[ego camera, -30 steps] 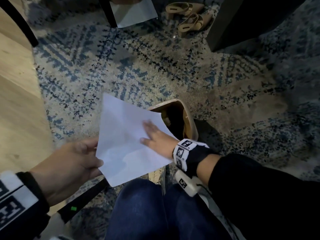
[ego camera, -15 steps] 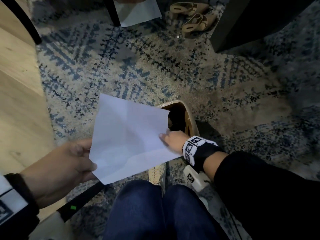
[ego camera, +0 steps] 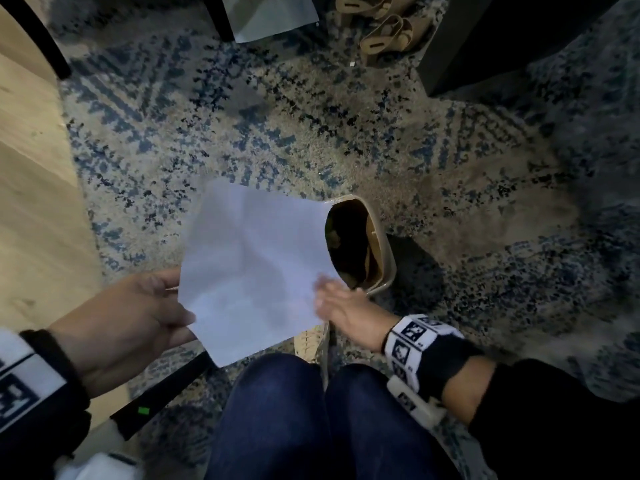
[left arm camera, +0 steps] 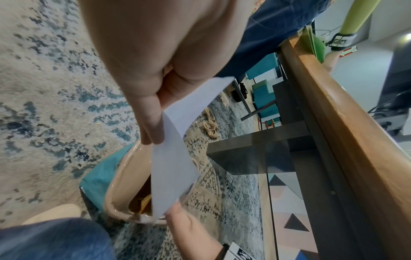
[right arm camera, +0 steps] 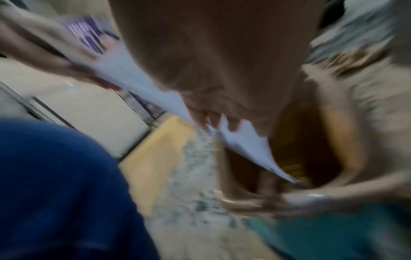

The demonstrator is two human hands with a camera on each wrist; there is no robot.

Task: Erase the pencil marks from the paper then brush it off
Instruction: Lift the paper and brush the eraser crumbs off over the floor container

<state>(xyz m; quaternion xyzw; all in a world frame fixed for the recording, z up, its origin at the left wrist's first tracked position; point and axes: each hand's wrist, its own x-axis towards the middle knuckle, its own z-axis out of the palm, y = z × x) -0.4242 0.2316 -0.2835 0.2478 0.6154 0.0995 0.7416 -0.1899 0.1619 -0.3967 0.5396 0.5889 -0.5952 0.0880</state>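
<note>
A white sheet of paper [ego camera: 254,268] is held in the air over the rug, its right edge above a beige waste bin [ego camera: 379,244]. My left hand [ego camera: 145,313] pinches the sheet's left edge between thumb and fingers; the left wrist view shows that pinch on the paper [left arm camera: 175,158]. My right hand [ego camera: 337,303] lies flat with straight fingers on the sheet's lower right edge, blurred by motion. In the right wrist view the paper [right arm camera: 240,139] slants down toward the bin's dark inside [right arm camera: 295,158]. No pencil marks show on the sheet.
A blue and beige patterned rug [ego camera: 311,133] covers the floor. My knees in blue jeans [ego camera: 311,420] are just below the paper. A wooden tabletop [ego camera: 27,188] lies at left, sandals [ego camera: 381,29] and a dark furniture leg [ego camera: 485,46] farther off.
My right hand has swept from the middle of the sheet down and right to its lower right edge by the bin. The left hand keeps its pinch and the paper stays over the bin.
</note>
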